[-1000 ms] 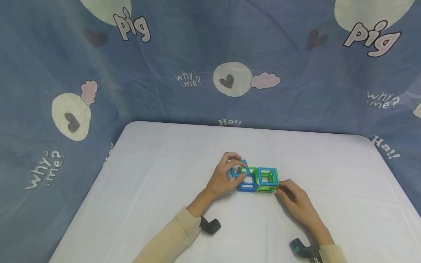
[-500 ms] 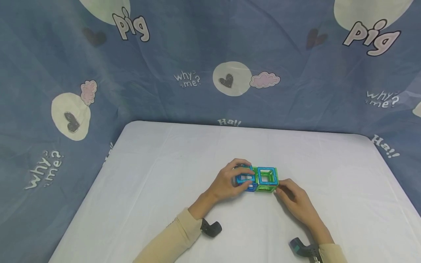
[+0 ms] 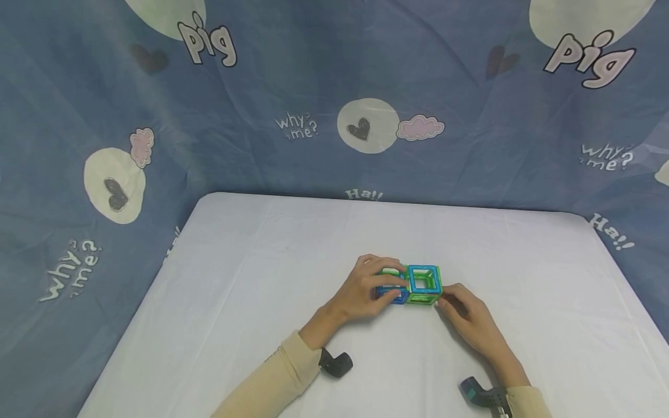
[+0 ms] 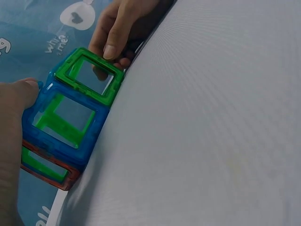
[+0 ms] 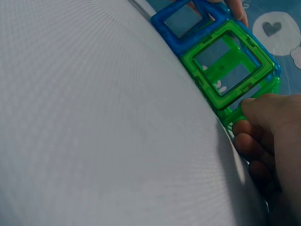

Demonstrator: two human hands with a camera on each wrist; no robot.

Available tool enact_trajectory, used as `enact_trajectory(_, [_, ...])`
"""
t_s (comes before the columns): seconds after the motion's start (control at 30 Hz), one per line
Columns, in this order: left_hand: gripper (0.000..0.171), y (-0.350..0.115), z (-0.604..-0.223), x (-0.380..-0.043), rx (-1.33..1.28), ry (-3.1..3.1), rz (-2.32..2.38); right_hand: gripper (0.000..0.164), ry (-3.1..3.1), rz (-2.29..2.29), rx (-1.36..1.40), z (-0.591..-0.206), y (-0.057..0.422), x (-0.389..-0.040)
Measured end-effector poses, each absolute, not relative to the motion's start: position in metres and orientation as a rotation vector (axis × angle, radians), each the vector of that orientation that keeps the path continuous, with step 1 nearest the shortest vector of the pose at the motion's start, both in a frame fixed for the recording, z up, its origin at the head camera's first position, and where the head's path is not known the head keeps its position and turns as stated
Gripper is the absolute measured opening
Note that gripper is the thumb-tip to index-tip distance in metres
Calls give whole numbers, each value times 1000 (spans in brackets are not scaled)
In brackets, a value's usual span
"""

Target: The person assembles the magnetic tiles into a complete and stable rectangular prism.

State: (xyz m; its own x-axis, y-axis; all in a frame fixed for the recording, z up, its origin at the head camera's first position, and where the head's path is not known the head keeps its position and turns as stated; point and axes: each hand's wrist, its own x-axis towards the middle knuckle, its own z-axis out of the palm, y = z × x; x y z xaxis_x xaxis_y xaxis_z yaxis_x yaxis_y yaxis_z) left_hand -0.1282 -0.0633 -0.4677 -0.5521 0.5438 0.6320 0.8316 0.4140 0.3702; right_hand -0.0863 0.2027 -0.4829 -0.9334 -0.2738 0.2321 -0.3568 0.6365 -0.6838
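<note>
Two joined cubes of square magnetic tiles stand on the white table (image 3: 292,249). The right cube has a green front tile (image 4: 117,87) and a light blue top tile (image 3: 424,267). A blue front tile (image 4: 97,120) and a red side tile (image 4: 47,180) belong to the left cube. My left hand (image 3: 360,292) has its fingers over the left cube's top and its thumb at the front upper edge, holding a light blue tile there that the fingers largely cover. Low on the right cube's far right corner, my right hand (image 3: 470,319) pinches the green side between thumb and fingers.
A dark wrist camera (image 3: 337,364) sits at the left cuff and another wrist camera (image 3: 478,393) at the right. A blue printed cloth (image 3: 313,69) hangs behind the table's back edge and along its left side.
My left hand has brought the light blue tile from tilted above the left cube down onto its top, moving slightly right. The right hand keeps its grip at the right cube.
</note>
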Motion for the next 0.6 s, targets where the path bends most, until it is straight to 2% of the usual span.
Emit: enact_trajectory(0.6, [18, -64, -471, -127, -1130, -2334, -1114, 20, -2752, 1173, 513, -483, 201, -85])
